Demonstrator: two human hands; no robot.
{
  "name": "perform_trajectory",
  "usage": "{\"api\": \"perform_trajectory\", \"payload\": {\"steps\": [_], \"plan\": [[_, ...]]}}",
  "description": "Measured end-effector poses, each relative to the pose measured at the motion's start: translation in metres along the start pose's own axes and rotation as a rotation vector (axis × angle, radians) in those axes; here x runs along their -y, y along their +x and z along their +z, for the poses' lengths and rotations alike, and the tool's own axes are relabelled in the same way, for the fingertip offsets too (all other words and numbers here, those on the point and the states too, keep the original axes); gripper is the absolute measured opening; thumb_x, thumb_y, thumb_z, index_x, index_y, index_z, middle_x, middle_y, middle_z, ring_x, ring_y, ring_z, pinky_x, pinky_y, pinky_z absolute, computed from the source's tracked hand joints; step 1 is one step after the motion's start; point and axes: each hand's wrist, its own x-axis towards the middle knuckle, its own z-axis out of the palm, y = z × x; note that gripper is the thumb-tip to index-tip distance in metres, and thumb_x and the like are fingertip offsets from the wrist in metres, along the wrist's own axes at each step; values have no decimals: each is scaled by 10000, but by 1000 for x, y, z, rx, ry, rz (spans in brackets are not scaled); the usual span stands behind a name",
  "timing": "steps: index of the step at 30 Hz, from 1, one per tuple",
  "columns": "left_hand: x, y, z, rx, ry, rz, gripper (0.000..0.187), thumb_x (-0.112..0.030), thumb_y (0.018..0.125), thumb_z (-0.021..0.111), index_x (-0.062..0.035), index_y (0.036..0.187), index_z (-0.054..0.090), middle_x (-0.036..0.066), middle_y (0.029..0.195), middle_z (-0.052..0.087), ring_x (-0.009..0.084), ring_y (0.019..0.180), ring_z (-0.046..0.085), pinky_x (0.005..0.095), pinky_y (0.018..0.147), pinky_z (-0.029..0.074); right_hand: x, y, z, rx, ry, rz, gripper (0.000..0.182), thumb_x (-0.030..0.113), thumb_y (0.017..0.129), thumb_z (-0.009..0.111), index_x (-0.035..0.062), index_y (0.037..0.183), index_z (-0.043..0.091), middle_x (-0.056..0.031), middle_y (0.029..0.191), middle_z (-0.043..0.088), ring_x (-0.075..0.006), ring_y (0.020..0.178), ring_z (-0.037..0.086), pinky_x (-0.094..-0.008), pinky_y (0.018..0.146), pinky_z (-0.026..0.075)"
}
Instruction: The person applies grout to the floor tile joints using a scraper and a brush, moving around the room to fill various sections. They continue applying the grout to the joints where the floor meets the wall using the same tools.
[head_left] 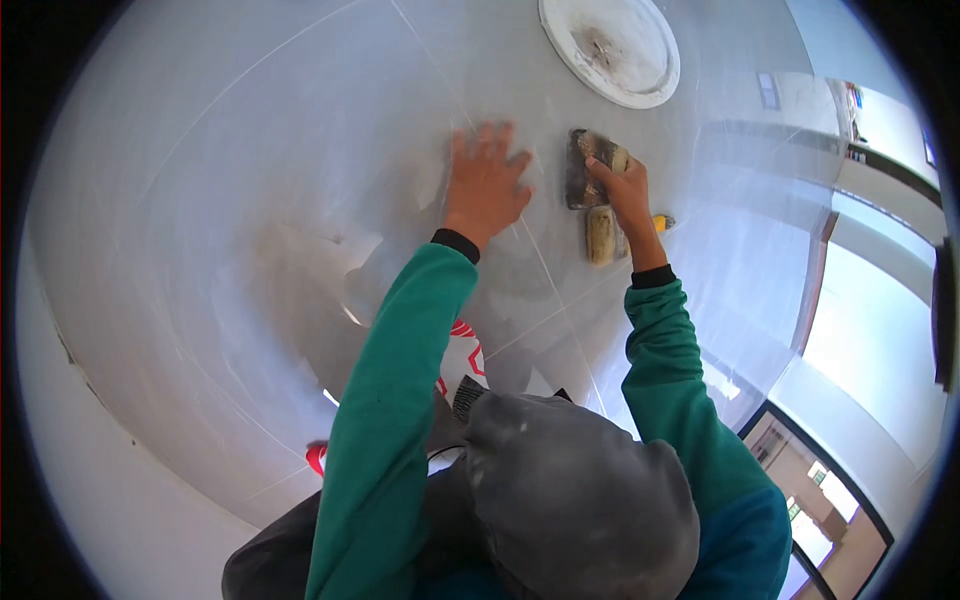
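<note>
My left hand (488, 190) lies palm down with fingers spread over the glossy grey tiled floor (330, 140), slightly blurred by motion. To its right, my right hand (628, 195) grips a dark, dirty rectangular scrubbing pad (582, 172), thumb across its top. Just below the pad, beside my wrist, is a worn beige sponge-like block (601, 238). A small yellow-tipped object (663, 222) shows on the other side of that wrist, partly hidden by it.
A round white lid (625, 50) with brown grime lies ahead. Near my body are a white-and-red shoe (465, 355) and a rounded grey cloth-covered shape (585, 490). A white wall (120, 460) borders the left; a dark-framed glass opening (825, 500) stands at right.
</note>
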Motion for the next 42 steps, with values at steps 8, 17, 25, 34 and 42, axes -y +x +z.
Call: {"api": "perform_trajectory", "payload": {"steps": [8, 17, 25, 34, 42], "plan": [[12, -11, -7, 27, -80, 133, 430, -399, 766, 572, -240, 1166, 551, 94, 1364, 315, 289, 1257, 259, 556, 997, 153, 16, 33, 10, 124, -514, -140, 287, 211, 720, 695, -31, 850, 610, -57, 633, 605, -93, 549, 552, -262, 529, 453], [42, -53, -53, -55, -155, -72, 456, -401, 760, 580, -180, 1157, 549, 134, 1310, 336, 295, 1213, 276, 525, 986, 135, 32, 38, 21, 300, -673, -299, 269, 180, 741, 658, -72, 798, 582, -94, 581, 583, -134, 499, 552, -275, 490, 458], [37, -72, -62, -39, -244, -76, 447, -360, 784, 565, -132, 1167, 536, 137, 1257, 380, 299, 1183, 306, 485, 982, 143, 29, 40, 25, 334, -646, -277, 304, 245, 697, 673, -37, 789, 606, -207, 674, 598, -340, 613, 590, -373, 590, 473], [37, -92, -62, -63, -342, -54, 410, -295, 777, 578, -97, 1132, 528, 103, 1132, 478, 253, 1096, 413, 509, 947, 199, 42, 39, 30, 443, -706, -253, 300, 219, 701, 663, -28, 860, 600, -188, 714, 620, -307, 631, 599, -373, 613, 472], [37, -104, -65, -5, -351, -51, 423, -306, 803, 547, -96, 1166, 496, 106, 1114, 509, 261, 1078, 442, 483, 961, 210, 57, 135, 43, 403, -818, -598, 423, 319, 664, 701, -41, 854, 590, -197, 724, 606, -281, 685, 609, -367, 644, 464]]}}
